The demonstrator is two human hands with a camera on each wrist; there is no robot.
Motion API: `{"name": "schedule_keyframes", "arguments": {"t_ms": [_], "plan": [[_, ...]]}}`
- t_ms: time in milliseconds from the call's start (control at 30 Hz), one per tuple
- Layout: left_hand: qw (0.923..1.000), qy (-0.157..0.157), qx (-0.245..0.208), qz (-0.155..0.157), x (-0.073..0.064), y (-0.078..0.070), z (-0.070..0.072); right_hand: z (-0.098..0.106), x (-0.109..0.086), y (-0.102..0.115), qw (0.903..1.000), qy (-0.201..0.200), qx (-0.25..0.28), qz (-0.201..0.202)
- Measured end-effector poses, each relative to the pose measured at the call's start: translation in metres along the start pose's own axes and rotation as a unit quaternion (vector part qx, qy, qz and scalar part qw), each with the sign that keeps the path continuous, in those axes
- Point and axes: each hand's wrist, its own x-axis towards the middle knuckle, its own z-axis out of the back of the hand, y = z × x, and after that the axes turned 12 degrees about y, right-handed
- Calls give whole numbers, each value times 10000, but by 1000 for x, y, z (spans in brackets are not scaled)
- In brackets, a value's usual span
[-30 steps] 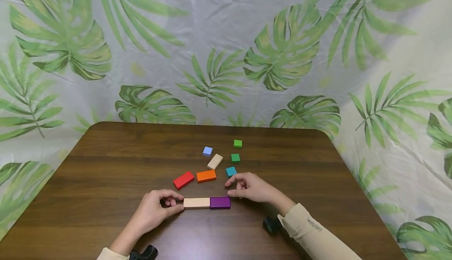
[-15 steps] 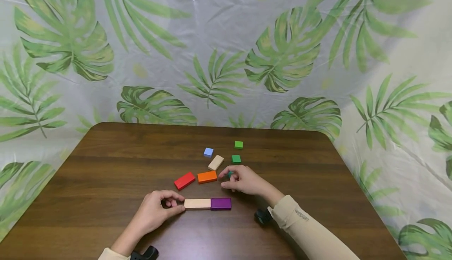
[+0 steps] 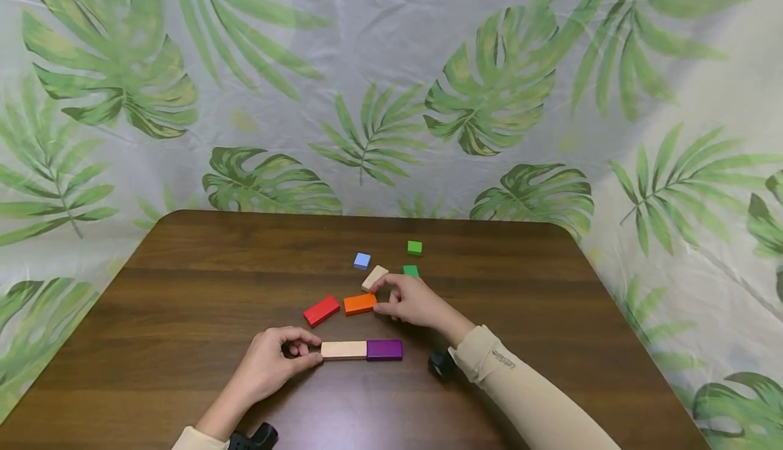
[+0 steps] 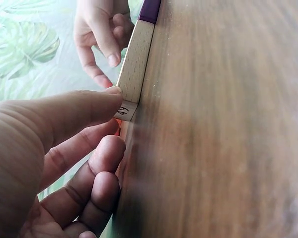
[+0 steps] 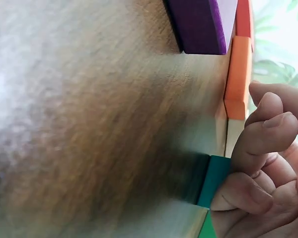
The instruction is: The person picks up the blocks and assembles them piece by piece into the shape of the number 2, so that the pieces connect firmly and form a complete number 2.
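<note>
My left hand (image 3: pixel 274 361) rests at the left end of a pale wooden block (image 3: pixel 344 350), thumb and index finger at its corners. A number is printed on that end in the left wrist view. A purple block (image 3: pixel 385 350) lies end to end with it on the right. My right hand (image 3: pixel 412 300) hovers by the right end of an orange block (image 3: pixel 359 304), thumb and index finger apart. The index fingertip overlaps another pale block (image 3: pixel 375 278) in the head view. A teal block (image 5: pixel 215 181) shows beside my right fingers, hidden by the hand in the head view.
A red block (image 3: pixel 321 311) lies left of the orange one. Farther back are a light blue block (image 3: pixel 362 260), a bright green block (image 3: pixel 414 248) and a darker green block (image 3: pixel 410 271), partly covered by the right hand. A leaf-patterned cloth (image 3: pixel 391 96) hangs behind the wooden table (image 3: pixel 214 266).
My right hand has moved left and away from me, from beside the purple block, past the teal block, to the orange block's right end. The left hand stays at the pale block.
</note>
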Motion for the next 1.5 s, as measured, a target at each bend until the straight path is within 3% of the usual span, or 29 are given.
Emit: {"name": "schedule_keyframes", "arguments": {"t_ms": [500,1500], "plan": [[10000,9,24,10,3,0,-1,5,9,3,9992,-36,-393,-104],[9999,7,-36,-128,2,0,0,-4,8,11,9981,-44,-558,-270]]}}
